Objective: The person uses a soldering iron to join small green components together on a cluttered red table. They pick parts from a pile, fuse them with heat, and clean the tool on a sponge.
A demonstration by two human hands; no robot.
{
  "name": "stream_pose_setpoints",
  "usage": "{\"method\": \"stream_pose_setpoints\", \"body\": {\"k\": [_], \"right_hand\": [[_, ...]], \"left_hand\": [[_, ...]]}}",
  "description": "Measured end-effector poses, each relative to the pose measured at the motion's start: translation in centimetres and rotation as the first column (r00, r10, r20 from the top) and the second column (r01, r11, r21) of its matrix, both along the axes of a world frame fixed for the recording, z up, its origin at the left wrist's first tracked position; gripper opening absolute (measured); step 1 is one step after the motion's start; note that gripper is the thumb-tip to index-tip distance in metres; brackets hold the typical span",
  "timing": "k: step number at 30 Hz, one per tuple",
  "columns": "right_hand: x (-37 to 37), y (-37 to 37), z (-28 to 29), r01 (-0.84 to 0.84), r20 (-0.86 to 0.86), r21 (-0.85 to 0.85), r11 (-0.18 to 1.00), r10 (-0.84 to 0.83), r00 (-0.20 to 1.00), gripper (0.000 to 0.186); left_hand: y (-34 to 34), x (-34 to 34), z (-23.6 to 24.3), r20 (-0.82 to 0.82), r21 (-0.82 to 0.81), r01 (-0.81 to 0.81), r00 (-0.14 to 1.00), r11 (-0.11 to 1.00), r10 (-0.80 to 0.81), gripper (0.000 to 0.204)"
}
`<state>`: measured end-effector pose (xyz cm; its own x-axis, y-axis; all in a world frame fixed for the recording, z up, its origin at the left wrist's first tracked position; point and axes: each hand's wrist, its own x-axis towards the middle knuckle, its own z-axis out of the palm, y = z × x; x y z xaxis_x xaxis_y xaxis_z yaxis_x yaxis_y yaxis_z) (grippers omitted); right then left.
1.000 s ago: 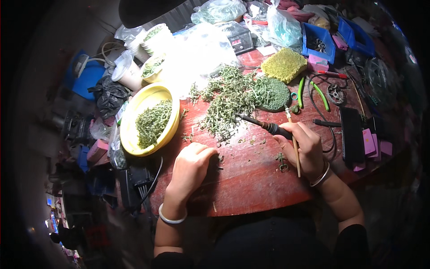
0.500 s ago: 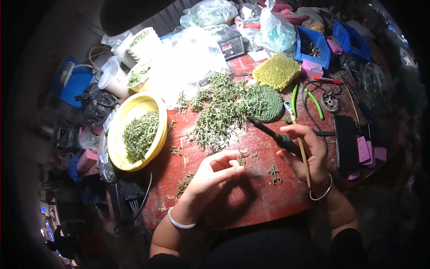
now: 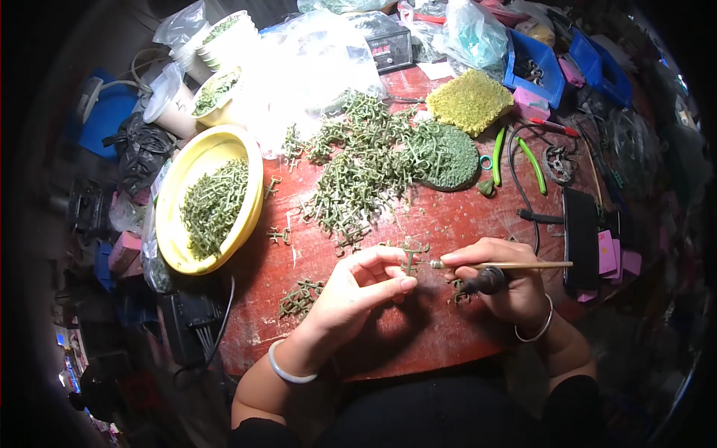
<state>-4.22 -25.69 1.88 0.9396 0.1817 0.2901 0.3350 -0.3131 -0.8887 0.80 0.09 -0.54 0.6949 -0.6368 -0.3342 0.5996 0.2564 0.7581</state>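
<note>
1. A round red wooden table [image 3: 448,224] is strewn with a heap of green plastic sprigs [image 3: 358,164].
2. The left hand [image 3: 351,291] is pinched on a small green cross-shaped sprig [image 3: 410,256].
3. A thin wooden-handled brush [image 3: 500,264], lying crosswise, is gripped by the right hand [image 3: 500,280], tip touching the sprig's right side.

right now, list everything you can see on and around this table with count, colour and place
green sprig pieces: large loose pile, green, table centre
small green piece: one, green, pinched in left hand grip
yellow bowl: one, yellow, left table edge, holding green pieces
round green mat: one, dark green, right of the pile
yellow-green sponge pad: one, far side of table
green-handled pliers: one, green handles, right of the mat
white tubs: about three, white, far left
blue bins: two or so, blue, far right
red table: one, red, worn
thin stick tool: one, tan, in right hand
left hand: pinching the small piece, pale bangle on wrist
right hand: holding stick and a dark-handled tool
</note>
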Motion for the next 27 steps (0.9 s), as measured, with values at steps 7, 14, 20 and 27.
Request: {"method": "stream_pose_setpoints", "body": {"k": [7,14,20,27], "right_hand": [[-0.1,-0.3,-0.5,0.031,0.02,0.064,0.998,-0.032,0.999,0.025],[-0.6,-0.5,-0.1,0.022,0.066,0.092,0.996,-0.029,0.997,0.025],[-0.6,-0.5,-0.1,-0.057,0.018,0.07,0.996,0.056,0.998,0.031],[-0.5,-0.3,-0.2,-0.076,0.069,0.055,0.996,0.072,0.995,0.03]], "left_hand": [[-0.5,-0.6,-0.7,0.162,0.067,-0.017,0.987,0.998,0.006,0.03],[-0.7,-0.6,-0.9,0.369,0.19,-0.024,0.928,0.982,-0.048,0.03],[-0.9,-0.6,-1.0,0.679,0.321,-0.106,0.718,0.941,-0.151,0.026],[-1.3,-1.1,-0.8,0.461,0.219,-0.029,0.884,0.975,-0.077,0.017]]}}
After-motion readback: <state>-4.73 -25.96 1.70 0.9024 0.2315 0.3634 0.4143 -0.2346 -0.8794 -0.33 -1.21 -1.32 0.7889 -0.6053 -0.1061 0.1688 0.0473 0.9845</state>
